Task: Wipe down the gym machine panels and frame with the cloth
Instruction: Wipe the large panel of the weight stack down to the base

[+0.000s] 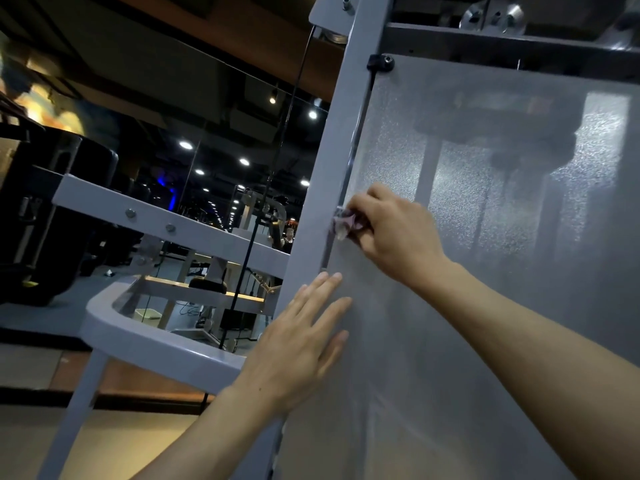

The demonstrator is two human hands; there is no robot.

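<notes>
Right now one small bunched cloth (343, 223) sits pinched in the curled fingers of my right hand (391, 233), pushed into the seam where the frosted panel (485, 271) meets the grey upright post (332, 161) of the frame; I hold it wadded tight, I think, so its tip can get into that narrow edge. Just below that hand, my left hand (301, 337) lies flat with all fingers straight, palm against the same panel near the post, holding nothing, likely to steady the sheet and myself while I rub. Above my right hand, one black clip (380, 62) fastens the panel's top corner. Out to the left of both hands run two grey frame bars: one straight with two bolts (149, 220), one curved (156, 337) beneath it.
</notes>
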